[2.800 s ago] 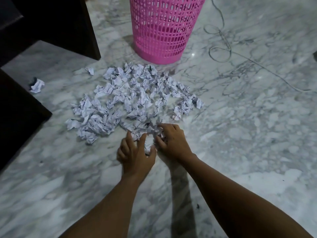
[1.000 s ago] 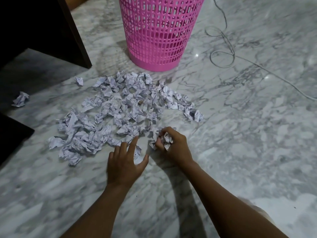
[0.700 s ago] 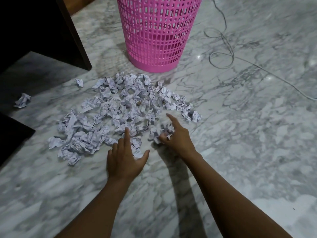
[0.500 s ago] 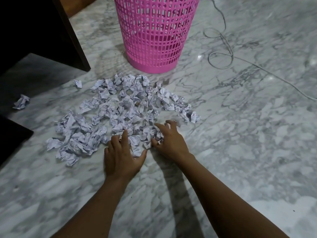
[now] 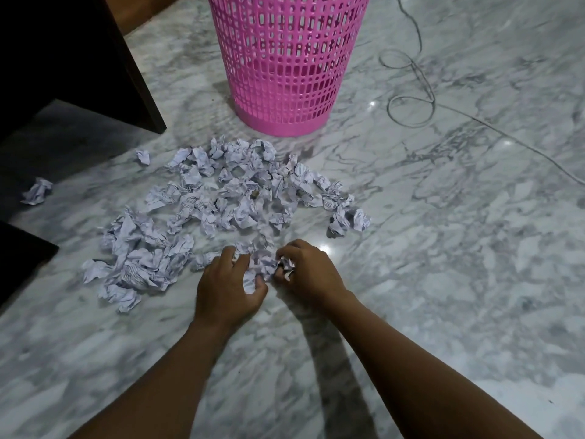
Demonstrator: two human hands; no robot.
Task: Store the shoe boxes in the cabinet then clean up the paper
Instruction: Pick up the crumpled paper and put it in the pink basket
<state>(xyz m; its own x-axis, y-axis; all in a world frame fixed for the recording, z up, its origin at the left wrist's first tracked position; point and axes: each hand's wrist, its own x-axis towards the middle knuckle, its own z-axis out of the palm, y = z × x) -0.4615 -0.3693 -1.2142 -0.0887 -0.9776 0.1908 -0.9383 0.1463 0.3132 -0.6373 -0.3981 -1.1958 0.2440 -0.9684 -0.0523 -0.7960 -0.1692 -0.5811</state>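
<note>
Pale crumpled paper [image 5: 240, 198], printed lines, loosely scattered

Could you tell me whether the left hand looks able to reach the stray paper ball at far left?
Probably yes: only marble floor and the low paper pile lie between the left hand and the stray paper ball, nothing covering it. That hand currently grips crumpled papers, though.

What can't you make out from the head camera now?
Head view:
Rim of pink basket: cut off by top edge.
Print on crumpled paper: too small.
Amount gripped by left hand and right hand: hidden by fingers.
Details of dark furniture: in shadow, cut by left edge.
</note>
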